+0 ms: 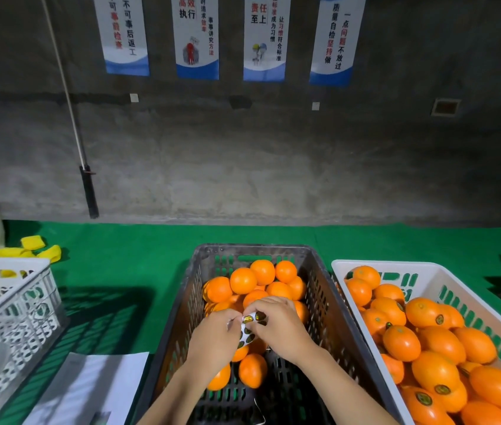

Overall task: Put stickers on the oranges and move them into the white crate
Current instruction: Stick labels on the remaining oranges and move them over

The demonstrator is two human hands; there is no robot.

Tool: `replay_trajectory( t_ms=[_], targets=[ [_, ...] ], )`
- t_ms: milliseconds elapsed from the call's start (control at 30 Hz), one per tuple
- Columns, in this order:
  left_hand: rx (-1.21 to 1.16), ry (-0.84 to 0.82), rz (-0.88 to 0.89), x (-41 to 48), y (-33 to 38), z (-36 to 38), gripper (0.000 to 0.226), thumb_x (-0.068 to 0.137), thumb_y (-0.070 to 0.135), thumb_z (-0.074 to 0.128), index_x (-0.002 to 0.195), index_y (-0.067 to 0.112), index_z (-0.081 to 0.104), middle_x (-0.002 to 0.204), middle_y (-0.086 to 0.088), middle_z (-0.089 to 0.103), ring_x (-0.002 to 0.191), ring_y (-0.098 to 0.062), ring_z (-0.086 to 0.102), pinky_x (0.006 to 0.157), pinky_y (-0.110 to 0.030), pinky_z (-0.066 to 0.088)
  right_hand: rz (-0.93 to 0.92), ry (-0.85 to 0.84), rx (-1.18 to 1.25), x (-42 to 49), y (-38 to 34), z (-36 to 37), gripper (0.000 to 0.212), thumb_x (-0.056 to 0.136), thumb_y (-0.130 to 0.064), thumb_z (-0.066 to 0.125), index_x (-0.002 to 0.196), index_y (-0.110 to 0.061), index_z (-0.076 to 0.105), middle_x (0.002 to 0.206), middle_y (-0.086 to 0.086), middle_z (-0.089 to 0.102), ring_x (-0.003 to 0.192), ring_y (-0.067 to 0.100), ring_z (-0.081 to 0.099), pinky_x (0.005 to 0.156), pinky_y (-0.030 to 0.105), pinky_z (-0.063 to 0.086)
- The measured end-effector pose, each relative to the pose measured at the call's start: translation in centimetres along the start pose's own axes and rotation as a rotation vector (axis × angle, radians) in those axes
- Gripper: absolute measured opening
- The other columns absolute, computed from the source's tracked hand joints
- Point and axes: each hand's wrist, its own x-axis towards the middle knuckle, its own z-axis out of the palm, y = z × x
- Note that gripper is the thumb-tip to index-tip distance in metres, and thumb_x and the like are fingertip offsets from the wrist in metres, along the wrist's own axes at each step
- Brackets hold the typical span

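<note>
Two hands (247, 328) pinching glossy sticker sheet (250, 325).

A table covered in green cloth (157, 259) runs up to a grey wall. A black slatted crate (329, 289) sits near the middle of its front edge. Just to the right of the black crate is a white crate (457, 273). Well to its left stands a white perforated crate (28, 308), with yellow pieces (40, 248) behind that and white paper (95, 384) in front.
</note>
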Motion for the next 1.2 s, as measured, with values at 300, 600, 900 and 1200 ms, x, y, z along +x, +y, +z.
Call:
replay_trajectory(
  t_ms=[300,600,900,1200],
  targets=[
    [-0.166,0.063,-0.098,0.0,0.0,-0.3,0.023,0.1,0.024,0.052,0.095,0.027,0.075,0.092,0.008,0.071,0.088,-0.008,0.064,0.078,-0.032,0.052,-0.075,0.082,-0.111,-0.4,-0.8,0.7,0.021,0.092,-0.03,0.065,0.112,-0.034,0.07,0.121,-0.02,0.062,0.124,0.002,0.047,0.113,0.033,0.024],
    [-0.169,0.073,-0.17,0.2,-0.2,-0.3,0.028,0.098,0.026,0.052,0.083,0.013,0.071,0.079,-0.01,0.068,0.071,-0.021,0.061,0.063,-0.033,0.042,-0.066,0.127,-0.085,-0.4,-0.6,0.8,0.013,0.094,-0.036,0.063,0.101,-0.032,0.073,0.122,-0.017,0.066,0.13,0.002,0.046,0.117,0.027,0.012],
    [0.554,0.114,-0.159,-0.7,-0.1,-0.4,0.015,0.102,0.023,0.042,0.093,0.021,0.054,0.095,-0.001,0.069,0.087,-0.023,0.067,0.059,-0.032,0.037,0.677,0.343,0.714,0.4,0.3,-0.6,0.011,0.095,-0.016,0.065,0.088,-0.013,0.073,0.088,-0.001,0.069,0.084,0.015,0.061,0.072,0.019,0.048],
    [0.699,-0.018,-0.172,-0.6,-1.5,0.0,0.014,0.096,0.017,0.052,0.084,0.022,0.045,0.099,0.0,0.068,0.092,-0.022,0.067,0.062,-0.03,0.04,0.987,0.185,0.689,0.4,3.9,0.4,0.011,0.093,-0.016,0.067,0.086,-0.008,0.064,0.107,0.019,0.065,0.091,0.026,0.058,0.079,0.034,0.042]
  ],
)
